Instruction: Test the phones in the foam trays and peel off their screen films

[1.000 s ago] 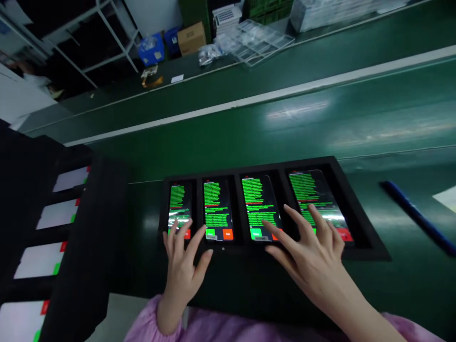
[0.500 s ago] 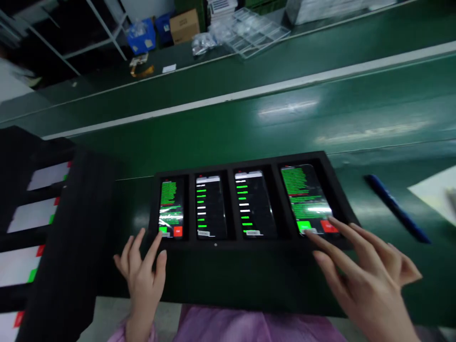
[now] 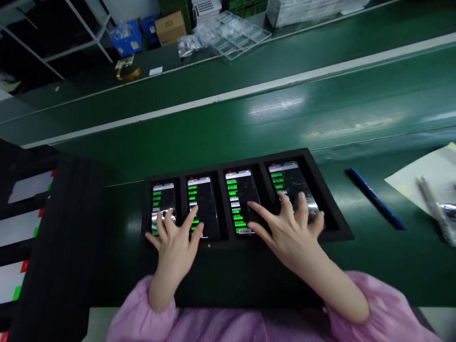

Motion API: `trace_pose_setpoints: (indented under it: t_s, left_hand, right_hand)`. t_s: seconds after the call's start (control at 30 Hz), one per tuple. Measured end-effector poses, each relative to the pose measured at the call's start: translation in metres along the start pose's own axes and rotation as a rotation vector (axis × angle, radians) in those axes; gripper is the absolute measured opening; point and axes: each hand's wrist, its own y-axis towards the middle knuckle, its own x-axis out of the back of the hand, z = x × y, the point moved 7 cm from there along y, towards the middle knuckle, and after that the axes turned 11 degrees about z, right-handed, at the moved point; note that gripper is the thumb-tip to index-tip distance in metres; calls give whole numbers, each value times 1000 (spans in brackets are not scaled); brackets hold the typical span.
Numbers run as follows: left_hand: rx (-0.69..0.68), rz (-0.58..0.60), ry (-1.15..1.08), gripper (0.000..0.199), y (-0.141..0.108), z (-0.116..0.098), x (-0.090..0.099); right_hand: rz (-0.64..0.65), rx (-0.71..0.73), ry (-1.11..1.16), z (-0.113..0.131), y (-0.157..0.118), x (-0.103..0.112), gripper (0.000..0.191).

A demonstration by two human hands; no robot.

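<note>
Several smartphones lie face up, each in its own slot of a black tray (image 3: 210,245). Their screens show lists of green and white text on black. My left hand (image 3: 174,242), fingers spread, is over the lower parts of the leftmost phone (image 3: 164,192) and the second phone (image 3: 210,204); its index fingertip is at the second screen. With fingers also spread, my right hand (image 3: 290,228) reaches over the third phone (image 3: 244,190) and the rightmost phone (image 3: 290,178). Its index fingertip is at the third screen. Whether the other fingertips touch glass, I cannot tell. Neither hand holds anything.
At the left stands a black rack (image 3: 67,237) of phones with white screens. A blue pen (image 3: 374,198) and paper (image 3: 416,175) lie at the right. Across the green bench sit a clear divided tray (image 3: 238,35), a blue bin (image 3: 126,40) and a cardboard box (image 3: 171,27).
Both hands have moved inward over the phones, the left rightward and the right leftward. The outer screens have switched from green and red buttons to text lists. The view has shifted slightly.
</note>
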Motion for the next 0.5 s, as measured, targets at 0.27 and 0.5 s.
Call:
trace_pose_setpoints:
  t_s: [0.27, 0.5]
  left_hand:
    - [-3, 54, -147, 52, 54, 1, 34]
    - [-107, -418, -229, 61, -7, 76, 46]
  right_hand:
    - [55, -2, 163, -20, 53, 12, 47]
    - [-224, 168, 309, -89, -6, 50, 28]
